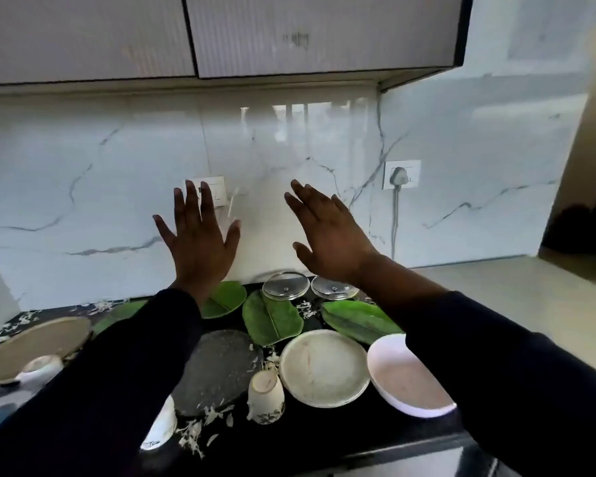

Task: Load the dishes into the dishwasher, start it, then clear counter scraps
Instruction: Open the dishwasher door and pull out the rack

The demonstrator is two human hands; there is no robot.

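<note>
On the black counter [324, 438], nearest, one patterned cup [265, 395], one white bowl [406, 376] and three plates are seen among white scraps [200, 428]. Behind lie four green leaves and two glass lids. Above, the left hand [200, 242] and right hand [327, 235] are held spread, empty.
</note>
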